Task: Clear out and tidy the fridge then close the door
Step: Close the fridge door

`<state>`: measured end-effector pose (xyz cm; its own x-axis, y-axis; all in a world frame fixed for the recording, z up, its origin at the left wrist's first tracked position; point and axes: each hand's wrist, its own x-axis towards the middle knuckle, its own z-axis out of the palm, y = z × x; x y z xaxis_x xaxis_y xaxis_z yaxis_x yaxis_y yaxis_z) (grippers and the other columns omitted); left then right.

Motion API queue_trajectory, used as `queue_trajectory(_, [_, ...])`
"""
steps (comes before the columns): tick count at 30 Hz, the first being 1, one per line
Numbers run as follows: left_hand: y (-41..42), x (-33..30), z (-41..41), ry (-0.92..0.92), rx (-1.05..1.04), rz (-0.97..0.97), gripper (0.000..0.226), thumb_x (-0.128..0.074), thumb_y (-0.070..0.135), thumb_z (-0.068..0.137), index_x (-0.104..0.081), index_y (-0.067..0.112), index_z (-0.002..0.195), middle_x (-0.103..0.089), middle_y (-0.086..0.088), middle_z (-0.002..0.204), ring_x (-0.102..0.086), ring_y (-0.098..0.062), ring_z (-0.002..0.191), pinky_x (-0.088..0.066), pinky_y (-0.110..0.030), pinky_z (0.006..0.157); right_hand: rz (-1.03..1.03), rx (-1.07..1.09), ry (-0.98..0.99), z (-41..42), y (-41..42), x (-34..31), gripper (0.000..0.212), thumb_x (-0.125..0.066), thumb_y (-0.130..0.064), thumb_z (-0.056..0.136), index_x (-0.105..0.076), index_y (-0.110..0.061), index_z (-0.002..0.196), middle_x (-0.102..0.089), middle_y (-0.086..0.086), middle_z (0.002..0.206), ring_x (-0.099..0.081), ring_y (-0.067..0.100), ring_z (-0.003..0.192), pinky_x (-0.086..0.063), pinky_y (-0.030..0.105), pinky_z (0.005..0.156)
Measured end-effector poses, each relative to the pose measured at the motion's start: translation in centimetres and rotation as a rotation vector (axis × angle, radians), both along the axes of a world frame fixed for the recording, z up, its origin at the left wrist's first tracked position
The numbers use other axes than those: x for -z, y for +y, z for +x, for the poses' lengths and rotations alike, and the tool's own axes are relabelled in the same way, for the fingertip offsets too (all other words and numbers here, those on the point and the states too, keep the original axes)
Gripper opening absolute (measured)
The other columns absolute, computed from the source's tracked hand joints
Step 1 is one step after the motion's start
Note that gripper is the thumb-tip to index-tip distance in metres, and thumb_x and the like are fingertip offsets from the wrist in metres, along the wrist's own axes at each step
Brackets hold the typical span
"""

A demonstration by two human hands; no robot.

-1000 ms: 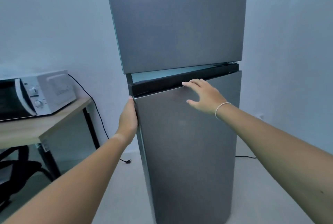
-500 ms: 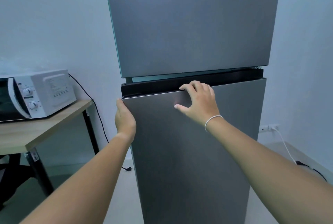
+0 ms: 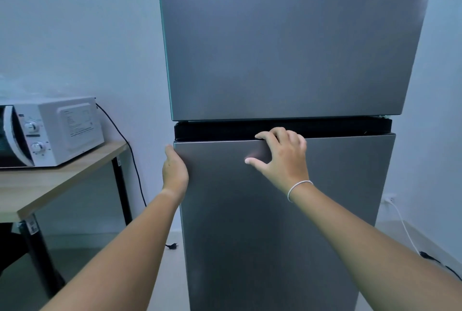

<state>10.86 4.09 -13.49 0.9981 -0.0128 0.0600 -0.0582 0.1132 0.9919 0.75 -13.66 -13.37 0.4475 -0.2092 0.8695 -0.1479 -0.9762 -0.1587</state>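
A tall grey two-door fridge fills the middle of the head view. Its upper door (image 3: 287, 35) is closed. The lower door (image 3: 250, 235) sits flush with the body, below a black recessed strip (image 3: 220, 130). My left hand (image 3: 175, 168) lies flat against the lower door's left edge, fingers pointing up. My right hand (image 3: 282, 158) has its fingers hooked over the door's top edge into the black strip, thumb spread on the door face. The inside of the fridge is hidden.
A white microwave (image 3: 57, 130) stands on a wooden table (image 3: 62, 180) with black legs at the left. A black plug (image 3: 172, 245) lies on the floor beside the fridge. At the right, a white cable (image 3: 405, 230) runs from a wall socket (image 3: 388, 198).
The lower door has swung from ajar to flush with the fridge body. Both hands have stayed on it, and my view now faces the fridge squarely.
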Motion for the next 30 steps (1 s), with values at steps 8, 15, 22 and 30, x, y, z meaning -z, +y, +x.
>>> queue_trajectory(8, [-0.3,0.7,1.3,-0.017,-0.019,-0.038,0.054,-0.018,0.048,0.094,-0.056,0.011,0.105,-0.056,0.001,0.098,-0.049,-0.023,0.103,-0.036,-0.030,0.095,-0.023,-0.026,-0.082,0.9,-0.9,0.7,0.054,-0.058,-0.062,0.062,-0.066,-0.025,0.101,-0.062,-0.001,0.097,-0.043,0.015,0.097,-0.019,0.032,0.099])
queue_trajectory(15, [0.2,0.8,0.9,0.003,0.005,0.035,0.048,-0.017,0.043,0.095,-0.053,0.012,0.100,-0.057,-0.003,0.104,-0.048,-0.023,0.100,-0.036,-0.031,0.090,-0.041,0.024,-0.050,0.7,-0.5,0.6,0.051,-0.069,-0.056,0.059,-0.066,-0.025,0.099,-0.064,-0.001,0.093,-0.060,0.025,0.091,-0.021,0.031,0.097])
queue_trajectory(22, [1.5,1.4,-0.4,-0.004,0.084,0.193,0.065,-0.012,0.047,0.094,-0.046,0.008,0.135,-0.051,-0.001,0.134,-0.046,-0.020,0.120,-0.031,-0.031,0.103,-0.021,0.044,0.039,0.2,0.0,0.4,0.051,-0.077,-0.048,0.061,-0.066,-0.022,0.103,-0.064,0.001,0.096,-0.062,0.028,0.092,-0.020,0.032,0.096])
queue_trajectory(30, [2.5,1.0,-3.9,-0.209,0.086,0.501,0.046,-0.030,0.036,0.097,-0.048,0.003,0.122,-0.055,-0.015,0.128,-0.046,-0.022,0.101,-0.034,-0.031,0.089,0.002,-0.047,0.322,-2.9,0.5,-1.1,0.062,-0.060,-0.029,0.084,-0.038,-0.024,0.141,-0.044,0.003,0.138,-0.036,0.024,0.131,-0.016,0.035,0.117])
